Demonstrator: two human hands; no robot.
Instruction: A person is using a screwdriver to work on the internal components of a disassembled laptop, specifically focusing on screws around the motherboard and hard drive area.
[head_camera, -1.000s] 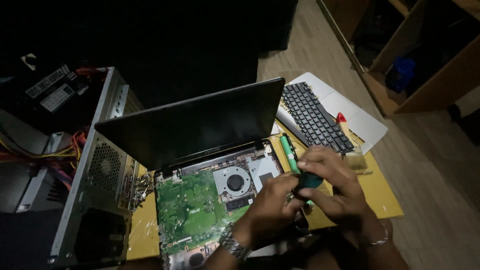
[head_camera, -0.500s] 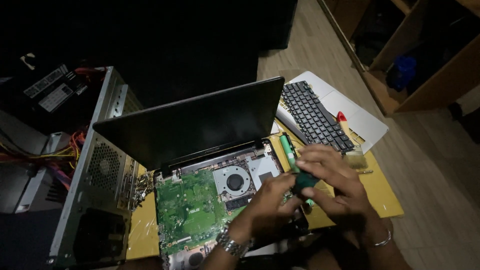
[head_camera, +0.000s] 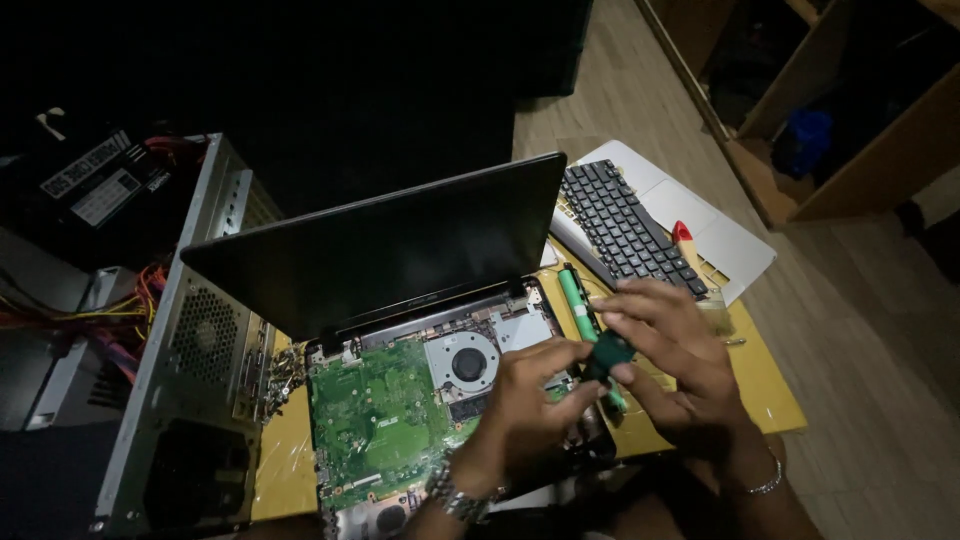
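Note:
An opened laptop lies on a small yellow table (head_camera: 770, 395), its green motherboard (head_camera: 375, 420) and round fan (head_camera: 467, 362) exposed, the dark screen (head_camera: 385, 240) tilted up behind. Both hands meet over the laptop's right edge. My left hand (head_camera: 525, 410), with a metal watch at the wrist, pinches a small dark green part (head_camera: 606, 353) from the left. My right hand (head_camera: 670, 365), wearing a thin bracelet, grips the same part from the right with its fingers curled over it. A green stick-shaped tool (head_camera: 578, 300) lies on the table just behind the hands.
A detached laptop keyboard panel (head_camera: 650, 225) with a white palm rest lies at the table's far right corner, a small red item (head_camera: 683, 233) on it. A grey desktop computer case (head_camera: 190, 370) stands at the left with coloured cables behind. Wooden shelving stands at the upper right.
Both hands have stayed over the laptop's right edge, turning the small green part slightly between the fingers. Nothing else has moved.

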